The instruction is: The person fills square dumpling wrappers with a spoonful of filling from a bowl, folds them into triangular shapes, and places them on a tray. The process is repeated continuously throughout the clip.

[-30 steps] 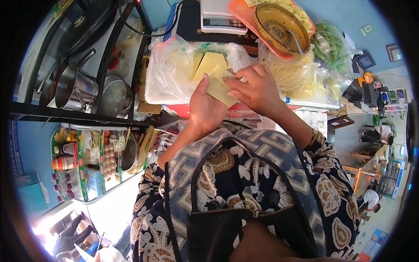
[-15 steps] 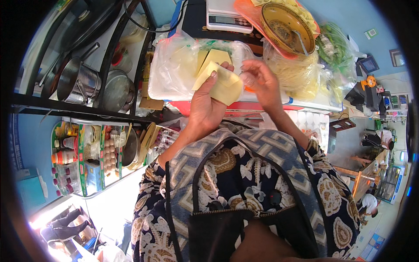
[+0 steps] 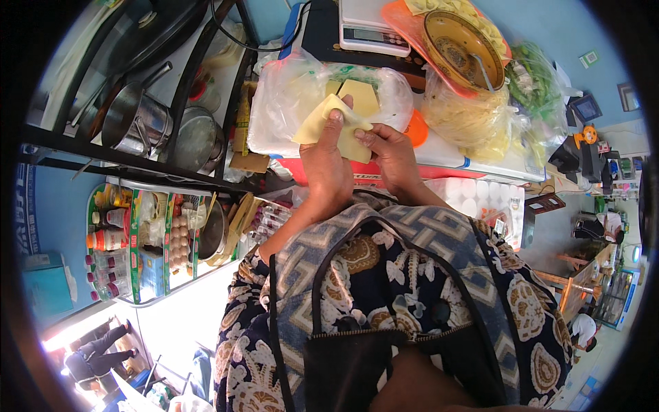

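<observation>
A pale yellow wonton wrapper point(image 3: 314, 122) is folded over in my left hand point(image 3: 329, 165), its thumb pressing on the sheet. At the wrapper's right side, the thumb and fingers of my right hand point(image 3: 395, 156) pinch its edge. Just beyond my hands, a stack of similar wrappers point(image 3: 362, 96) lies in an opened clear plastic bag point(image 3: 288, 93). Farther right, a brown patterned bowl point(image 3: 439, 40) with a spoon point(image 3: 484, 71) in it rests on an orange tray point(image 3: 397, 19). Several folded wontons point(image 3: 489, 26) lie behind the bowl.
A white kitchen scale point(image 3: 374, 36) stands at the back. On the right are bagged noodles point(image 3: 453, 113) and bagged green vegetables point(image 3: 534, 82). An orange round thing point(image 3: 416, 129) is beside my right hand. A dark rack point(image 3: 130, 165) with pots point(image 3: 134, 120) stands left.
My right hand has come left and closed on the wrapper's right edge; before, it was raised apart from it. My left hand still holds the wrapper. The whole view has shifted slightly.
</observation>
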`<action>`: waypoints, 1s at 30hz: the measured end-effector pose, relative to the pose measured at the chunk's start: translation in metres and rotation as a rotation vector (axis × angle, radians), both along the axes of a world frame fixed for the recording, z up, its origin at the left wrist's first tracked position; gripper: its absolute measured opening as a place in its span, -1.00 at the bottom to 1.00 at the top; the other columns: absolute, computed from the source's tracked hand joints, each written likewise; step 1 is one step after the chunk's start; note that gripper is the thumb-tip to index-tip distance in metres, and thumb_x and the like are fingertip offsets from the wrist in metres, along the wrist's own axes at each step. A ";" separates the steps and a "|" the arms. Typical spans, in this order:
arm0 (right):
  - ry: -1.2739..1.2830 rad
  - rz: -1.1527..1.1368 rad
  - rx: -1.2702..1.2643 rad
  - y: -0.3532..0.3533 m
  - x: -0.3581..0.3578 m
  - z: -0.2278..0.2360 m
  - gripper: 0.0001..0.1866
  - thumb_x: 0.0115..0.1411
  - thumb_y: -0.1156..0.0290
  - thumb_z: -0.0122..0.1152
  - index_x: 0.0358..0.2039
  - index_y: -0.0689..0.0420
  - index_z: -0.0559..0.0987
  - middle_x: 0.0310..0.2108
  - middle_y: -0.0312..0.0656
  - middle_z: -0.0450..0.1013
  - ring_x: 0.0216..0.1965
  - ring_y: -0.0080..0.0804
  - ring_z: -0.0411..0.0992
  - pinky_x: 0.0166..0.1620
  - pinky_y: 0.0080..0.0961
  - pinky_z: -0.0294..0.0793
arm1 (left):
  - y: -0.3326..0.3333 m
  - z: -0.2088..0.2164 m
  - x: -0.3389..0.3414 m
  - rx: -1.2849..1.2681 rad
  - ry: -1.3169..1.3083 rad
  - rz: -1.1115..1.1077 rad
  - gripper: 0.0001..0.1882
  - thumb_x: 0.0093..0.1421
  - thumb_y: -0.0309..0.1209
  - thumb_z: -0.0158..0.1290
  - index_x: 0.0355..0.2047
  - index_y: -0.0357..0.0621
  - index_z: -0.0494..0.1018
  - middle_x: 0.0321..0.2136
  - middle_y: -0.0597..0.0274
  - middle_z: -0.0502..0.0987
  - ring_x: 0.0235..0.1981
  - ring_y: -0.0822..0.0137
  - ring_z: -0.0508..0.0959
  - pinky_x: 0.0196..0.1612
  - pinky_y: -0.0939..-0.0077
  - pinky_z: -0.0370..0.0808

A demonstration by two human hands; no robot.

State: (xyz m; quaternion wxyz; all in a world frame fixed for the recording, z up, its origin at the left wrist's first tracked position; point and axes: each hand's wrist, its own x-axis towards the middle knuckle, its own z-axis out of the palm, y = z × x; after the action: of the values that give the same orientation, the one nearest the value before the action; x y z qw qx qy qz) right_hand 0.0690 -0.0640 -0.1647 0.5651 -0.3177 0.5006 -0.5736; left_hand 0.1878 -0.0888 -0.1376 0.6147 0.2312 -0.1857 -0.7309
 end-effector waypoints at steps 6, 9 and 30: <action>-0.093 -0.102 -0.070 0.001 0.011 0.008 -0.84 0.23 0.40 0.22 -0.25 0.21 0.55 -0.36 -0.32 0.49 -0.37 -0.62 0.39 -0.25 -0.65 0.39 | -0.005 -0.010 0.009 0.083 0.149 -0.101 -0.62 0.32 -0.45 -0.06 0.12 -0.29 0.26 0.01 0.01 0.48 0.00 0.21 0.49 0.08 0.32 0.44; -0.163 -0.101 -0.072 0.002 0.012 0.006 -0.81 0.25 0.37 0.20 -0.20 0.21 0.53 -0.31 -0.31 0.49 -0.30 -0.60 0.40 -0.18 -0.63 0.41 | -0.007 -0.010 0.010 0.091 0.140 -0.155 -0.61 0.35 -0.40 -0.11 0.14 -0.29 0.25 0.03 0.06 0.45 0.05 0.23 0.44 0.15 0.31 0.36; 1.496 0.011 -0.896 0.003 -0.030 0.023 -0.61 0.02 0.64 0.13 -0.09 0.08 0.57 -0.34 -0.19 0.47 -0.34 -0.16 0.46 -0.29 -0.31 0.49 | -0.010 -0.011 0.006 0.202 0.139 -0.276 -0.61 0.37 -0.48 -0.18 0.17 -0.32 0.17 0.11 -0.09 0.35 0.14 0.09 0.39 0.19 0.21 0.35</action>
State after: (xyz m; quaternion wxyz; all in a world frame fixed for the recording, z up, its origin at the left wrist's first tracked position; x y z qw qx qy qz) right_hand 0.0390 -0.0608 -0.1417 -0.0874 -0.8059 0.4659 -0.3546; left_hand 0.1940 -0.0984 -0.1488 0.4936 0.2133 -0.0983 -0.8374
